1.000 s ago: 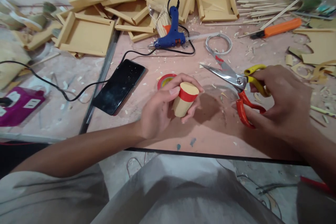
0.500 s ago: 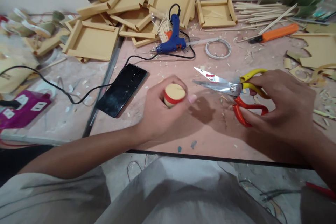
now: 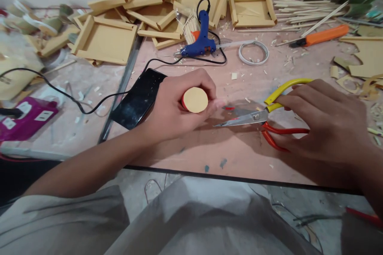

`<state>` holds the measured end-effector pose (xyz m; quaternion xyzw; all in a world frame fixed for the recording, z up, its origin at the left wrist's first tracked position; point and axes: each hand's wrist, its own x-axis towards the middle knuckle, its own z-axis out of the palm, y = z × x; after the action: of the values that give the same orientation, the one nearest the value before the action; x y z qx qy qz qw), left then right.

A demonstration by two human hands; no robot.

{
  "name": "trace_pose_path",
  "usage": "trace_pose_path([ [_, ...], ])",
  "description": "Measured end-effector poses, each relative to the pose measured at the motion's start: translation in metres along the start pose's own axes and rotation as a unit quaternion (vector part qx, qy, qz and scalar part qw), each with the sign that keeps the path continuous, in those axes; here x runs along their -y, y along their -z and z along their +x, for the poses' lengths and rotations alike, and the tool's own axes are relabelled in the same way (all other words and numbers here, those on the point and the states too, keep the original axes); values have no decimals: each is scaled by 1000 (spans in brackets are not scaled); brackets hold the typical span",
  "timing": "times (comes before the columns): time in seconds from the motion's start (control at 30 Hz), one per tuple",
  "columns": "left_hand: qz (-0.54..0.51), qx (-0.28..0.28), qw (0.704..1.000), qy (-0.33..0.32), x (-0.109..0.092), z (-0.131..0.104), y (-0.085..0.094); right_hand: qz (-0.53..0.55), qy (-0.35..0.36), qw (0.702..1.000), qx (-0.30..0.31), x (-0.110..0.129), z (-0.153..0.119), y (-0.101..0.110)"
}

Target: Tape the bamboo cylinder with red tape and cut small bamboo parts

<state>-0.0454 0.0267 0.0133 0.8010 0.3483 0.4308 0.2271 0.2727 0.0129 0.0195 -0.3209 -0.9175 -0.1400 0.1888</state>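
My left hand (image 3: 176, 107) is wrapped round a small round piece (image 3: 195, 100) with a flat cream top and a red band at its edge. A phone (image 3: 137, 97) lies partly under that hand. At the right, my right hand (image 3: 320, 121) grips a pair of scissors (image 3: 248, 118) with one yellow and one red handle. The blades point left, toward the fingers of my left hand, and bits of red show by them. Whether the blades touch the left fingers I cannot tell.
Behind my hands are a blue glue gun (image 3: 199, 46), a tape roll (image 3: 253, 53) and an orange cutter (image 3: 326, 36). Cardboard trays (image 3: 104, 42) and thin sticks (image 3: 299, 14) lie at the back. A purple box (image 3: 28, 119) sits at left.
My left hand has shifted slightly left, and the round piece's top now faces me more squarely. The scissor blades have moved lower and closed partway.
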Motion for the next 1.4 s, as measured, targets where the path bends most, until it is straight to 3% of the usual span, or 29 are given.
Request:
trace_pose_path([
  [0.17, 76, 109, 990, -43, 3, 0, 3, -22, 5, 999, 26, 4, 0, 3],
  [0.27, 104, 144, 982, -69, 5, -1, 1, -44, 16, 998, 37, 7, -2, 5],
  [0.83, 109, 239, 963, -56, 7, -2, -5, -1, -3, 996, 89, 22, -2, 11],
  [1.0, 86, 245, 965, -31, 5, -2, -5, 7, -3, 994, 106, 20, -1, 12],
  [1.13, 97, 174, 979, -39, 7, -3, -6, 28, -3, 992, 122, 18, -1, 12],
  [1.33, 66, -92, 989, -91, 9, 0, -3, 48, 8, 994, 94, 9, -4, 7],
  [1.4, 49, -136, 986, -83, 8, 1, -3, 55, 4, 995, 86, 6, -4, 6],
])
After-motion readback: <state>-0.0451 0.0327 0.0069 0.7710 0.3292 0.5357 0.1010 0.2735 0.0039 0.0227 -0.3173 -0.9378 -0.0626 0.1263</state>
